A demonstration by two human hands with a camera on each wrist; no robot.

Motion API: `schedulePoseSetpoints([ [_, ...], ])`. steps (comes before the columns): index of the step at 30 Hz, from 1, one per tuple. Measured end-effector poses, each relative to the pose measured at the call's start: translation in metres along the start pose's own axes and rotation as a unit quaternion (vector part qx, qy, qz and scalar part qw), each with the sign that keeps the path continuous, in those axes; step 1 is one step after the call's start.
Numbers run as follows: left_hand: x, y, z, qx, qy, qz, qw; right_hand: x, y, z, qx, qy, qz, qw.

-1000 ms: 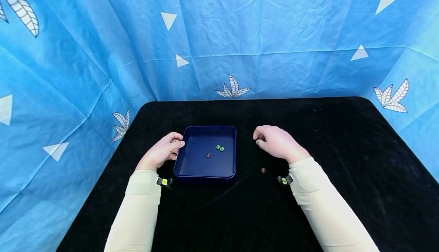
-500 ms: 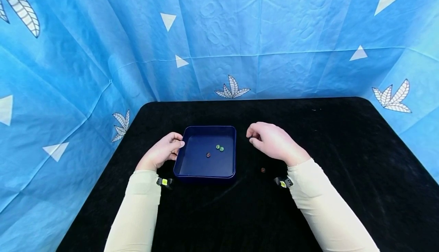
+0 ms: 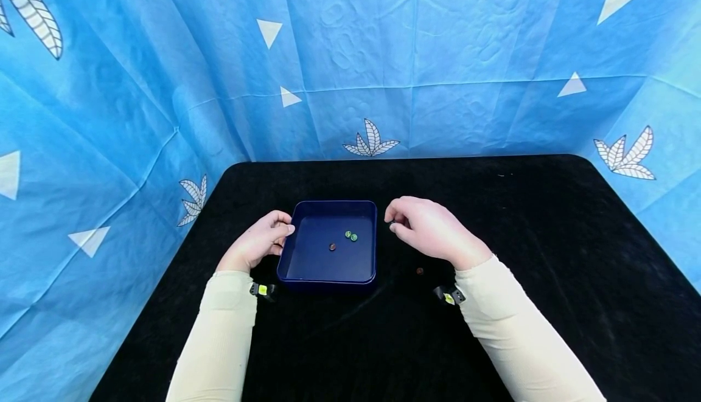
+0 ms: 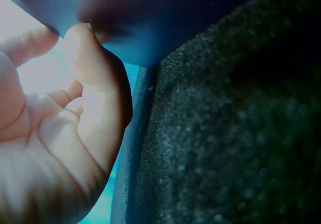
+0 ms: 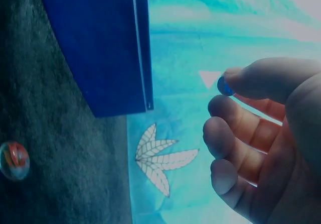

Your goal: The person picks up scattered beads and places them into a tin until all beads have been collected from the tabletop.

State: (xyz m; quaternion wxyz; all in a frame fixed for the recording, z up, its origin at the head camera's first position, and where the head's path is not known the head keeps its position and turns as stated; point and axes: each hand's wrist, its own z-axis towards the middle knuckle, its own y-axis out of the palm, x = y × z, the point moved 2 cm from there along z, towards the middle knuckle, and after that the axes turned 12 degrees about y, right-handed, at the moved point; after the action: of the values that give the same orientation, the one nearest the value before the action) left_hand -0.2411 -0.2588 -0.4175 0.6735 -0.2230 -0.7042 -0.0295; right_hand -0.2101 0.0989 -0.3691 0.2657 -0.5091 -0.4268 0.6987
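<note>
My left hand [image 3: 257,241] pinches the left rim of a dark blue square tray [image 3: 314,268]; the left wrist view has its thumb on the tray's wall. Two green marbles [image 3: 351,236] lie side by side inside, with a reddish-brown marble [image 3: 332,247] to their left. Just right of the tray, my right hand [image 3: 429,225] holds a small blue marble [image 5: 225,85] between thumb and index finger, clear in the right wrist view. Another marble, with orange-red swirls [image 5: 15,160], rests on the table below that hand.
Black cloth covers the table [image 3: 520,219]. A blue curtain [image 3: 465,43] with leaf and triangle prints hangs behind it and along the sides. Each wrist wears a small camera on a dark strap [image 3: 450,295].
The right hand has moved left toward the tray with the blue marble. My left hand, the tray and the other marbles have stayed put.
</note>
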Motion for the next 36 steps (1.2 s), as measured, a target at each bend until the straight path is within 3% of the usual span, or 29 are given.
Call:
schedulePoseSetpoints([
  [6, -0.015, -0.004, 0.007, 0.002, 0.000, 0.005, 1.0000, -0.007, 0.007, -0.001, -0.002, -0.016, -0.003, 0.9999],
  [12, -0.031, -0.009, 0.012, 0.007, 0.006, 0.005, 0.9999, -0.013, 0.018, -0.002, 0.002, -0.056, -0.002, 0.9984],
  [25, -0.032, -0.008, 0.012, 0.018, 0.008, 0.018, 0.9996, -0.021, 0.031, -0.003, 0.002, -0.095, -0.023, 0.9952],
  [36, -0.035, -0.010, 0.014, 0.012, 0.011, 0.012, 0.9998, -0.023, 0.031, -0.003, -0.013, -0.086, -0.024, 0.9960],
])
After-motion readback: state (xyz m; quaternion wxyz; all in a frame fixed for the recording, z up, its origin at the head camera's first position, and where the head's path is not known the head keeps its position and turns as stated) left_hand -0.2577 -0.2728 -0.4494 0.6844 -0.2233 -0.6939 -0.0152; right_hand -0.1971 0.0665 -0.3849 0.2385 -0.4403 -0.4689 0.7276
